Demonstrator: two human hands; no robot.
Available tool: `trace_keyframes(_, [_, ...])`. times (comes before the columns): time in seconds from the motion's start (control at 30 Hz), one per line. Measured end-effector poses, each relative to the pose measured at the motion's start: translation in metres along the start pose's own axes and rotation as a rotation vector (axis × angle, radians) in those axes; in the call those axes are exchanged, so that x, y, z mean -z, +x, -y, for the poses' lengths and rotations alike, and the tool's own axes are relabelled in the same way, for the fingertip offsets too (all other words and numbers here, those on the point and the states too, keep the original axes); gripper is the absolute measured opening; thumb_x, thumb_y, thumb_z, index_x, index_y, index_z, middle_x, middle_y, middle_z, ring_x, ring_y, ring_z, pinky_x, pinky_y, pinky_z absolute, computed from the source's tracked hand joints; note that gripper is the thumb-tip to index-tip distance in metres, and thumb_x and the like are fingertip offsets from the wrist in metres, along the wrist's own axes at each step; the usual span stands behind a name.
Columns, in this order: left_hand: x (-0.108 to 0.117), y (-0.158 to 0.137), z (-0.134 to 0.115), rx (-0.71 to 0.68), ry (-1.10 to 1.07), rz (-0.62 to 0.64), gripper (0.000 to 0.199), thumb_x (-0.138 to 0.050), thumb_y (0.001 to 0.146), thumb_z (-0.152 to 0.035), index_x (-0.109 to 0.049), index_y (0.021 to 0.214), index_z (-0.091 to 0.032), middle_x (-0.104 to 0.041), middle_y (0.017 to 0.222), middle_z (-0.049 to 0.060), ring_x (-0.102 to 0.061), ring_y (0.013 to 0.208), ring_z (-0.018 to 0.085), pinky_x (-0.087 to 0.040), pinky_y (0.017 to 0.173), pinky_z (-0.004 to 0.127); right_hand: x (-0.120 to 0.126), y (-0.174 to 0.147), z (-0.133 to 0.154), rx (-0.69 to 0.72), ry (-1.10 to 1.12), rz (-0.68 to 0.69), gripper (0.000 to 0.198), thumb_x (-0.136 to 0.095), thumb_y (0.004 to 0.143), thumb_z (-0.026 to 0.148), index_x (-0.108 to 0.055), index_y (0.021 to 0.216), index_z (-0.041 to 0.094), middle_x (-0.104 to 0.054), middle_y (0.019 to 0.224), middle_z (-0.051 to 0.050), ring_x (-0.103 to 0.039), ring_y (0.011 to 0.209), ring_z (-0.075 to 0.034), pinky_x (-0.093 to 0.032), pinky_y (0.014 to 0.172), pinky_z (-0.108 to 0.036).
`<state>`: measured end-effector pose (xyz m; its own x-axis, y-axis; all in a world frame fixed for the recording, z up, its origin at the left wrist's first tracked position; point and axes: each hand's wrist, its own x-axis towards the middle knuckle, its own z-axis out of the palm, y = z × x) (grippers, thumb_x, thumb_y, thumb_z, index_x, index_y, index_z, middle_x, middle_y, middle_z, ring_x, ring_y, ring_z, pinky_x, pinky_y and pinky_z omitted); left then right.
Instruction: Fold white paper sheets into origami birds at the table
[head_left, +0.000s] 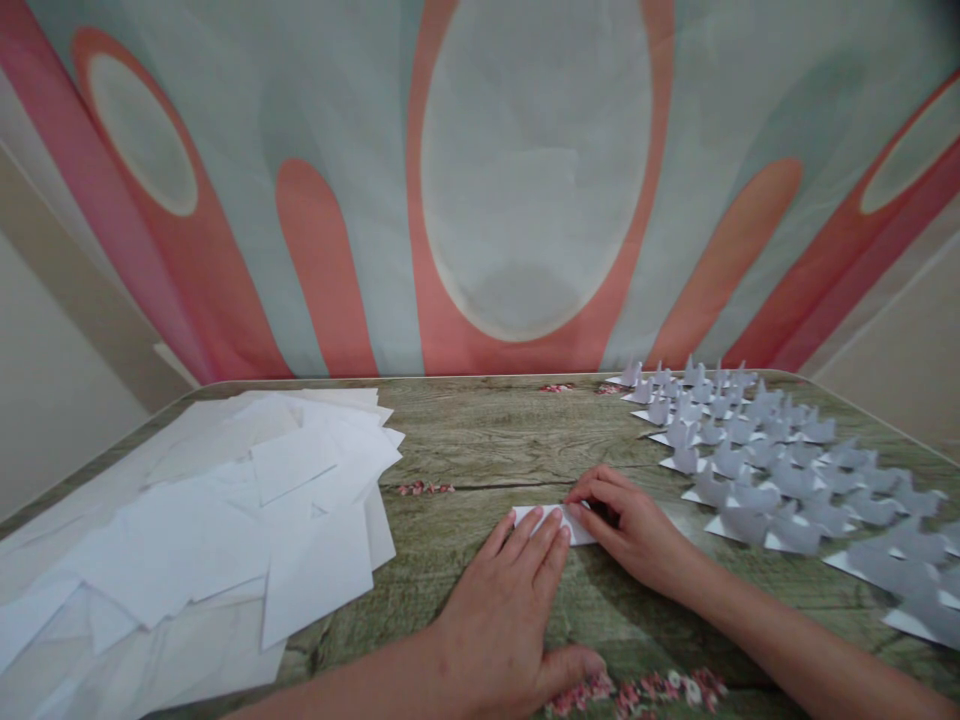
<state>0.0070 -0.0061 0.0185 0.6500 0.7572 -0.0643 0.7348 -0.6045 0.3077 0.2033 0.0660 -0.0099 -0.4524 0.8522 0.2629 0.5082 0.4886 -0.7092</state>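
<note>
Right of the loose sheets [210,540], our left hand [502,615] lies flat, fingers slightly parted, steadying the folded paper [580,534] on the surface [480,440]; our right hand [628,522], curled, pinches its right end, where we'd best align edges.

A wood-grain tabletop [465,440] is showing mossy green-grey planks streaked with darker lines, its printed flower clusters [426,489] adding touches of pink, red and white. Loose sheets [322,530] are displaying bright white beside creamier tones, while a small folded paper [580,534] is carrying the same plain white. Folded paper figures [739,430] are shading from white to bluish grey. A backdrop [375,70] is pairing pale grey-green with coral bars, coral-ringed pale ovals and deeper pink side bands.
</note>
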Motion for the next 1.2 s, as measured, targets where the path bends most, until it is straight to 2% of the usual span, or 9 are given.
trace_keyframes(0.5, [0.009, 0.000, 0.003, -0.032, -0.001, -0.016, 0.074, -0.024, 0.085, -0.064, -0.019, 0.141, -0.016, -0.018, 0.148, 0.008, -0.012, 0.136, 0.024, -0.012, 0.112, 0.040, -0.001, -0.001, -0.002, 0.052, -0.043, 0.005, 0.013, -0.048, 0.086, 0.020, -0.061, 0.085, 0.019, -0.054, 0.083, -0.004, -0.052, 0.079, -0.017, -0.044, 0.071, -0.031])
trace_keyframes(0.8, [0.007, 0.000, 0.006, -0.034, 0.010, -0.027, 0.075, -0.029, 0.084, -0.065, -0.018, 0.141, -0.018, -0.016, 0.148, 0.008, -0.012, 0.136, 0.026, -0.012, 0.111, 0.043, -0.001, -0.004, 0.002, 0.093, -0.070, -0.018, 0.015, -0.046, 0.088, 0.022, -0.061, 0.091, 0.020, -0.056, 0.087, -0.006, -0.052, 0.085, -0.018, -0.044, 0.076, -0.034])
trace_keyframes(0.93, [0.009, 0.002, 0.006, -0.034, 0.011, -0.019, 0.075, -0.031, 0.083, -0.065, -0.019, 0.141, -0.018, -0.019, 0.148, 0.008, -0.014, 0.135, 0.027, -0.013, 0.110, 0.044, 0.005, -0.007, 0.005, 0.153, -0.137, -0.058, 0.017, -0.048, 0.087, 0.020, -0.063, 0.094, 0.021, -0.058, 0.091, -0.007, -0.052, 0.088, -0.019, -0.043, 0.077, -0.035])
trace_keyframes(1.03, [0.011, 0.004, 0.007, -0.023, 0.007, -0.015, 0.073, -0.030, 0.083, -0.065, -0.022, 0.140, -0.020, -0.022, 0.147, 0.007, -0.017, 0.135, 0.026, -0.014, 0.110, 0.044, 0.009, -0.011, 0.012, 0.235, -0.249, -0.085, 0.016, -0.050, 0.084, 0.017, -0.065, 0.088, 0.021, -0.060, 0.090, -0.007, -0.053, 0.086, -0.019, -0.041, 0.076, -0.036])
trace_keyframes(1.13, [0.010, 0.004, 0.011, -0.026, 0.021, -0.044, 0.070, -0.029, 0.085, -0.063, -0.022, 0.140, -0.021, -0.021, 0.147, 0.006, -0.017, 0.135, 0.026, -0.014, 0.110, 0.043, 0.010, -0.015, 0.020, 0.304, -0.314, -0.016, 0.016, -0.050, 0.082, 0.016, -0.065, 0.080, 0.021, -0.063, 0.082, -0.005, -0.054, 0.077, -0.018, -0.040, 0.074, -0.036])
trace_keyframes(1.2, [0.009, 0.004, 0.013, -0.021, 0.031, -0.054, 0.070, -0.030, 0.085, -0.063, -0.022, 0.140, -0.021, -0.021, 0.147, 0.006, -0.016, 0.135, 0.026, -0.013, 0.110, 0.043, 0.009, -0.017, 0.024, 0.334, -0.320, 0.025, 0.018, -0.049, 0.082, 0.015, -0.065, 0.086, 0.021, -0.064, 0.083, -0.005, -0.055, 0.077, -0.017, -0.039, 0.076, -0.036])
